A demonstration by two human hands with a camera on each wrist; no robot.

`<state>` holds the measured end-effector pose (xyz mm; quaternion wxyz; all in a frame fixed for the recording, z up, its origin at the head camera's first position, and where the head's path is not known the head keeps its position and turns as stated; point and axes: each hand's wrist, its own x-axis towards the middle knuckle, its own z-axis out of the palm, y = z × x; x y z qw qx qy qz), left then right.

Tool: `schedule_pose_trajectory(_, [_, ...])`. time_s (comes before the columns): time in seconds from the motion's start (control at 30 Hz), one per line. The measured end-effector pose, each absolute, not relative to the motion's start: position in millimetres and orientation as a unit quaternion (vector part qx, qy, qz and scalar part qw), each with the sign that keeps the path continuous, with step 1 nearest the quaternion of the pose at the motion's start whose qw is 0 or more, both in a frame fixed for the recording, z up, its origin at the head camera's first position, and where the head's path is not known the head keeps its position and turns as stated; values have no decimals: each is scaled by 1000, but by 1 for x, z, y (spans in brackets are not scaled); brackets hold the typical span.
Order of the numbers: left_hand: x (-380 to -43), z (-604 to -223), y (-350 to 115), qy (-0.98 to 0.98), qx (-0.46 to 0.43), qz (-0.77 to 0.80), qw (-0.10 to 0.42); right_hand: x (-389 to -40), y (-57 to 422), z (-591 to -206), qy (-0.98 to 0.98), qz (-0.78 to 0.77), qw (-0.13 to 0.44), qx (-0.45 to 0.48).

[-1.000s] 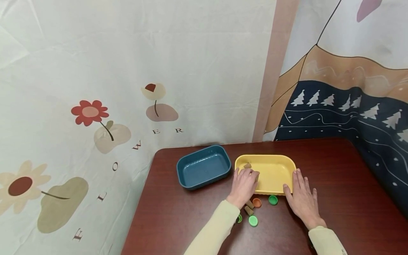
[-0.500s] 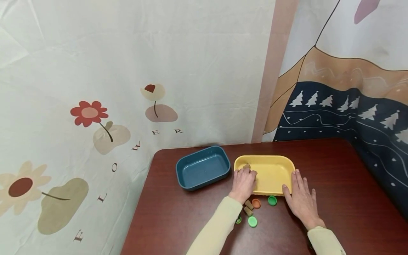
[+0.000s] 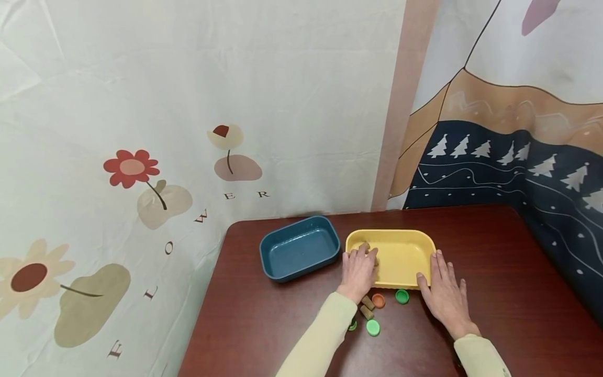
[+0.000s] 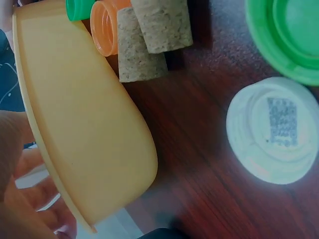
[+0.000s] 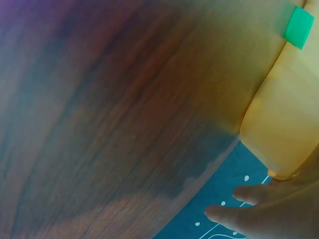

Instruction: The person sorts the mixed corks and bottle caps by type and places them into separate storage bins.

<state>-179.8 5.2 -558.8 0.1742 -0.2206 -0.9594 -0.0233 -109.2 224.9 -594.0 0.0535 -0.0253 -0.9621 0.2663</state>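
My left hand (image 3: 358, 269) reaches over the near left rim of the yellow tray (image 3: 405, 256), its fingers down inside and spread. A cork (image 3: 366, 245) shows at its fingertips, and a bit of brown cork shows beside the thumb. In the left wrist view these fingers (image 4: 42, 191) are partly hidden behind the tray wall. My right hand (image 3: 447, 298) lies with straight fingers against the tray's right end. In front of the tray are two corks (image 3: 367, 312), an orange cap (image 3: 378, 300), a green cap (image 3: 402, 296) and a light green cap (image 3: 373, 328).
A blue tray (image 3: 299, 251) stands left of the yellow one on the dark red-brown table (image 3: 245, 324). A pale round cap (image 4: 274, 129) with a grey patch lies near the left wrist. A printed cloth (image 3: 306, 104) hangs behind the table.
The left hand's fingers, more curled a second ago, have loosened and spread inside the yellow tray. The right hand stays against the tray's right end.
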Motion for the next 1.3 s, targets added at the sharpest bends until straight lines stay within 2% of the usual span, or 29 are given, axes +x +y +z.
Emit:
schedule_pose_trajectory(0.6, [-150, -549, -15, -939, -246, -153, 187, -111, 227, -592, -962, 265, 54, -24])
schedule_pose_trajectory(0.9, [-124, -556, -29, -921, -288, -123, 230, -111, 226, -593, -962, 268, 53, -25])
schedule_pose_trajectory(1.3, [-100, -565, -46, -906, -336, -94, 238, -110, 225, -594, -963, 263, 52, -24])
